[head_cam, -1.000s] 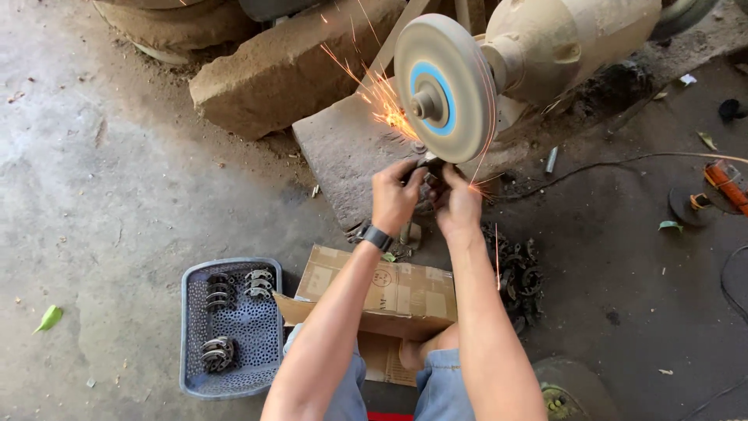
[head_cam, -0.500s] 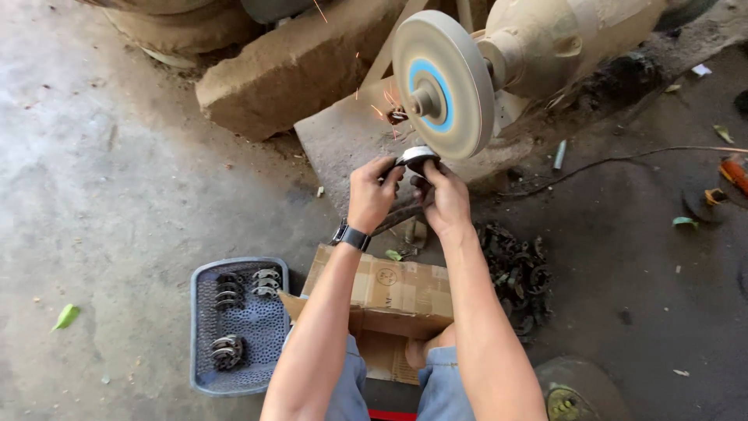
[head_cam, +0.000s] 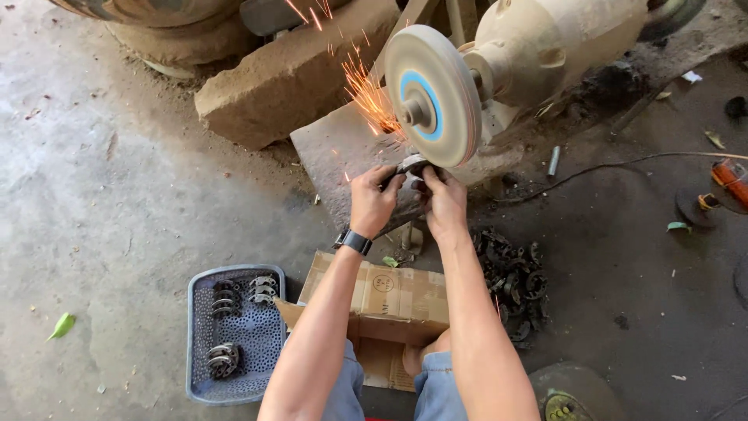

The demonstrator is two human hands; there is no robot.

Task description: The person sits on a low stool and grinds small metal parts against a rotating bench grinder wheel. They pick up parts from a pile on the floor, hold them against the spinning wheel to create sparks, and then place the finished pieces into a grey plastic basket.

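Note:
Both hands grip one small metal part (head_cam: 411,167) and press it against the lower rim of a spinning grinding wheel (head_cam: 431,95) with a blue centre ring. My left hand (head_cam: 372,199), a dark watch on its wrist, holds the part's left side. My right hand (head_cam: 445,203) holds its right side. Orange sparks (head_cam: 366,90) fly up and to the left from the contact point. The part is mostly hidden by my fingers.
The wheel sits on a dusty beige motor (head_cam: 545,47). A grey plastic basket (head_cam: 201,366) at lower left holds several shiny metal parts. A cardboard box (head_cam: 389,296) lies over my knees. A dark pile of metal parts (head_cam: 518,281) lies right. Stone blocks (head_cam: 288,74) stand behind.
Half a second ago the part was held just below the wheel with few sparks. Now it is pressed to the rim again and a strong spray of sparks flies up-left.

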